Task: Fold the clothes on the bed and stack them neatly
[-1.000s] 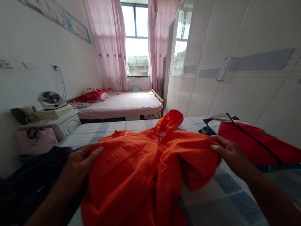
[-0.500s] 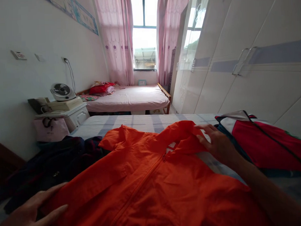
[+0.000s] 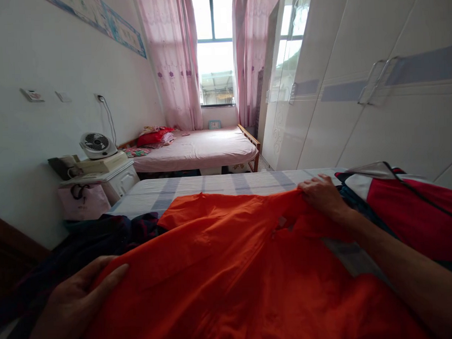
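Observation:
An orange jacket (image 3: 222, 268) with a front zip is spread over the near bed, its cloth pulled taut between my hands. My left hand (image 3: 78, 293) grips its left edge at the lower left, thumb on top and the other fingers partly hidden by the cloth. At the collar end, my right hand (image 3: 321, 193) is closed on the hood or collar fabric. A small pale patch shows at the neck opening. Dark clothing (image 3: 99, 248) lies beside the jacket on the left, and a red and white garment (image 3: 408, 207) lies to the right of my right forearm.
The near bed has a striped sheet (image 3: 197, 185). Beyond it stands a second bed (image 3: 206, 145) with a pink sheet. A bedside cabinet (image 3: 118, 180) carries a fan (image 3: 98, 144), with a pink bag (image 3: 84, 200) in front. White wardrobes (image 3: 328, 121) line the right side.
My right hand has closed on the collar and moved slightly right and up. My left hand has moved up and right with the jacket's edge. The jacket is stretched tighter and partly lifted.

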{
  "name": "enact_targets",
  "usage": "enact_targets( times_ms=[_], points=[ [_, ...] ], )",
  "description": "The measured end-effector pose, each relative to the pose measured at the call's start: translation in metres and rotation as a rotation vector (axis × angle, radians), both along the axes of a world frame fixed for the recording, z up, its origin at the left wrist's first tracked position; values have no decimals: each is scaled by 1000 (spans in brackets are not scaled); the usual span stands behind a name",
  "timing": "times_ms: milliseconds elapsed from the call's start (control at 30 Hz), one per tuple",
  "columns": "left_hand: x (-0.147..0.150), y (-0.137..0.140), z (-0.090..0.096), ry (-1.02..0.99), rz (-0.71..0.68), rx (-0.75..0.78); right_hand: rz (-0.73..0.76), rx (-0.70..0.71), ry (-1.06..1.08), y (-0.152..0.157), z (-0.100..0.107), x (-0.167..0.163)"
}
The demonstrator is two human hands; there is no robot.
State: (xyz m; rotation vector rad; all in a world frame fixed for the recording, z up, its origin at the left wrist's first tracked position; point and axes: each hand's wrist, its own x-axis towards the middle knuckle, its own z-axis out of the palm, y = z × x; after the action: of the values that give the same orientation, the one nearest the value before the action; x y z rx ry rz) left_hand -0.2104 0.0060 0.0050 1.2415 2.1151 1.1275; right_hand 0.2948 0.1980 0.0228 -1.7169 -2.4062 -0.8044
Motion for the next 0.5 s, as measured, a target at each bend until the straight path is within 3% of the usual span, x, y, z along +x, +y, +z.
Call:
enact_targets(
  times_ms=[133, 233, 333, 500],
  points=[
    [44, 31, 3, -637, -152, -79, -195, 73, 13, -11, 12, 65],
    [71, 43, -3, -913, -336, -112, -300, -17, 42, -16, 13, 100],
    [87, 48, -11, -912, -446, -214, -168, -116, 247, -16, 19, 100],
    [94, 49, -18, -750, -381, -258, -7, -193, 494, 4, 26, 37]
  ],
)
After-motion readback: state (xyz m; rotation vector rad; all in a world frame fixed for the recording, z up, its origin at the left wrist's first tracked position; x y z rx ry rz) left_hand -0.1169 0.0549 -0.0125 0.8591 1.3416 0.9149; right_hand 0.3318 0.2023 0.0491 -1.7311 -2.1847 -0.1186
